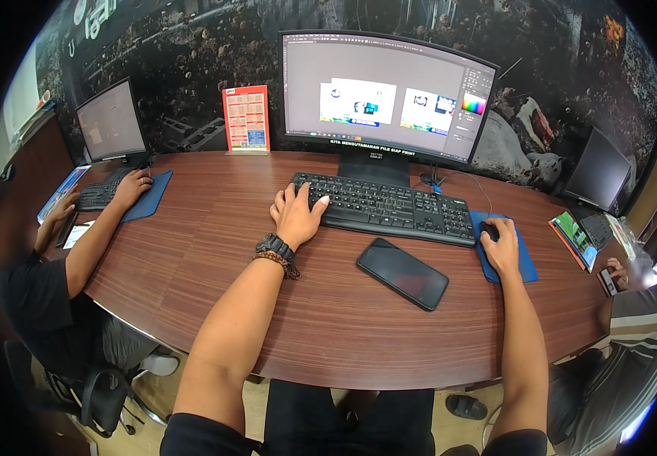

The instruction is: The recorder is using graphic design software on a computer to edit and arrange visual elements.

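Observation:
My left hand [296, 216] rests on the left end of a black keyboard [389, 204], fingers spread over the keys, a dark watch and a beaded bracelet at its wrist. Over a black mouse [489, 230] on a blue mouse pad [526, 262] curls my right hand [502, 243], its fingers wrapped round the mouse. A dark-screened phone [403, 273] lies flat between my forearms, just below the keyboard. Behind the keyboard stands a curved monitor [385, 91], lit with a grey design window that holds two white layouts and a colour picker.
A red-edged desk calendar [247, 120] stands left of the monitor. At the left, a person works at another keyboard [101, 194] and monitor [112, 121]. Another person sits at the right, near a dark monitor [599, 169] and colourful booklets [574, 237]. The wooden desk [214, 243] curves toward me.

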`<state>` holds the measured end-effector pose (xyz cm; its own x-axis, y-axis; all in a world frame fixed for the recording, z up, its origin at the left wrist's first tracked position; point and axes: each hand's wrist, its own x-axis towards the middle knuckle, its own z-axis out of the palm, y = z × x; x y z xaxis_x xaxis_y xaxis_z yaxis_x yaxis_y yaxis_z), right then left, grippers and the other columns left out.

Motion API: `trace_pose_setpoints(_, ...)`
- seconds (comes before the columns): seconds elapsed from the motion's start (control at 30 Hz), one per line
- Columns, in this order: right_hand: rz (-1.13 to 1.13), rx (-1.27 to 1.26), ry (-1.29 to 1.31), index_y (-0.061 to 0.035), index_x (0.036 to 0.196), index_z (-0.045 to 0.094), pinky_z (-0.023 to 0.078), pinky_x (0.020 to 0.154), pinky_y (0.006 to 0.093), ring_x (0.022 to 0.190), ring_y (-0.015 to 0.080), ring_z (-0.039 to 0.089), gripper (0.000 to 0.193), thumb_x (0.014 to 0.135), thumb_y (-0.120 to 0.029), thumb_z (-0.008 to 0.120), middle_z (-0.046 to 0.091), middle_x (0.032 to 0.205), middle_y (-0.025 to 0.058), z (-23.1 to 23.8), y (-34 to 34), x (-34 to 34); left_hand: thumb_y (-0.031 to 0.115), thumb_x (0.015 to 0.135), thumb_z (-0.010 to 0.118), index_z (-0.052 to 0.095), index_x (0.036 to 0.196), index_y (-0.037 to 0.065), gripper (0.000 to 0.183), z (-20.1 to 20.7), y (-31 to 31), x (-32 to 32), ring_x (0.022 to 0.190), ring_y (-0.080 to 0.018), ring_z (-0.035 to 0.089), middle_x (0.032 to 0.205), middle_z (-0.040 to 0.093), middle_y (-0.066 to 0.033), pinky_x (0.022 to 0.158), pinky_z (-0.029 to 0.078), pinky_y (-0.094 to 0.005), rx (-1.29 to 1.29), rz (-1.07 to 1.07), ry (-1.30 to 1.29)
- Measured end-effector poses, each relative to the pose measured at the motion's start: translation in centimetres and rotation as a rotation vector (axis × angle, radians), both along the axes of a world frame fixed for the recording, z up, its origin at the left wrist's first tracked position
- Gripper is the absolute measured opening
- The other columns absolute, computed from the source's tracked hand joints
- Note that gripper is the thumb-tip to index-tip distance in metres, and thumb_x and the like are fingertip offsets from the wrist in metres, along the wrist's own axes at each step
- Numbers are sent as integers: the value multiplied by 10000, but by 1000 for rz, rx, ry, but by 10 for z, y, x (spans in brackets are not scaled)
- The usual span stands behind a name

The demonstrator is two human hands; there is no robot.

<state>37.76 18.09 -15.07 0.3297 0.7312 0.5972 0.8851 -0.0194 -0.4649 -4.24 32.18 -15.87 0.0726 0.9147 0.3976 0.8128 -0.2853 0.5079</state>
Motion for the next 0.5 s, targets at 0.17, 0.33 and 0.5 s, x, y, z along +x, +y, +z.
trace_pose_setpoints(0.17,-8,-10,-3,-59,1076,682,468,941,421,1080,358,579,307,790,-169,655,583,1128,152,1,0,-2,504,951,561,460,1440,59,669,-1,0,-1,1411,-470,233,1522,330,-265,1133,138,-617,2,-3,-4)
trace_pose_setpoints(0.33,-5,-15,-1,-49,1076,681,467,947,418,1085,354,578,316,787,-175,654,582,1129,155,1,-1,-1,504,950,564,463,1438,58,668,-1,0,0,1412,-474,231,1522,330,-267,1132,138,-621,7,-4,-9)
trace_pose_setpoints(0.5,-9,-25,-6,-43,1078,680,467,951,417,1088,349,579,325,785,-181,656,580,1129,156,2,0,-2,508,947,566,461,1439,60,674,-1,0,-1,1411,-474,232,1522,332,-266,1133,138,-619,8,-1,-3)
